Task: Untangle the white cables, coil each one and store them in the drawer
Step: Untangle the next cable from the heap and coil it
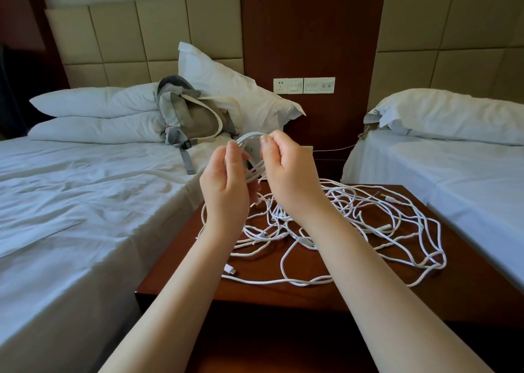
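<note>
The dark reddish-brown wooden worktop is hemmed in by a white-sheeted bed on the left and a second white-sheeted bed on the right. Its left edge is set close against the left mattress. Bare wood is seen along the front edge and at the near left corner.

A small coil of white cable is held in the air above the far left part of the worktop. The loop is kept upright, with its long axis running top to bottom. The grip of the left hand is curled round the left side of the coil. The grip of the right hand is pinched on the top of the loop between thumb and forefinger.

A loose tangle of white cables is spread over most of the worktop, its loops reaching close to the right edge. A white plug end is laid near the front left, pointing right.

A grey fabric backpack is propped against white pillows on the left bed. A white socket panel is fixed to the wooden wall behind the hands.
</note>
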### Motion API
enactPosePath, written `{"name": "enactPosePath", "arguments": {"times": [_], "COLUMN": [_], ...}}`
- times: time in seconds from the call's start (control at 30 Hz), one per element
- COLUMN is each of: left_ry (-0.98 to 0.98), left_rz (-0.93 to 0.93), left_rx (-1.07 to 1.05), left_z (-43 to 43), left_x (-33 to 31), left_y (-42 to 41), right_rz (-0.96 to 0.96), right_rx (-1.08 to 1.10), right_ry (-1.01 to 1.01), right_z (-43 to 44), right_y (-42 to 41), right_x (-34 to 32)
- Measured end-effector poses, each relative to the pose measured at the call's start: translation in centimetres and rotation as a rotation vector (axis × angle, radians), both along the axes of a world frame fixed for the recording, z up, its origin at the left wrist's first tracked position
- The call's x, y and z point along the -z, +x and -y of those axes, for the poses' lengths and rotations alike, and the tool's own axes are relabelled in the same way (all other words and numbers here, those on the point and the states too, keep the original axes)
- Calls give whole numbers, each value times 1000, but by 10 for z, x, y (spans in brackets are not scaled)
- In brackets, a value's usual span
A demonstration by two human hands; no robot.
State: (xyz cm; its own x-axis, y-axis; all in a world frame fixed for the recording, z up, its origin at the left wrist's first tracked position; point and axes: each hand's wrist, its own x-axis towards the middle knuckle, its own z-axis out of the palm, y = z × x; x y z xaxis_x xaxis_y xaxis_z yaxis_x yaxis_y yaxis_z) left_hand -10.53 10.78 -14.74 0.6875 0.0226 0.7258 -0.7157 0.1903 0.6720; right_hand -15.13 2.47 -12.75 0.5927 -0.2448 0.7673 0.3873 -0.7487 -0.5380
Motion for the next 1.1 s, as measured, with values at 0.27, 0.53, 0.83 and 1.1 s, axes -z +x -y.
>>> {"name": "enactPosePath", "arguments": {"times": [0.27,0.53,0.83,1.1], "left_ry": [48,409,462,179], "left_rz": [75,257,102,-71], "left_rx": [-5,67,-86,-93], "left_z": [0,9,12,10], "left_x": [2,17,30,26], "left_y": [0,-6,7,15], "right_rz": [-46,-75,-91,-316], "right_rx": [-4,24,5,-140], "right_ry": [14,268,59,142], "right_z": [5,44,38,20], "right_y": [-21,-46,-47,-33], "right_x": [0,18,31,52]}}
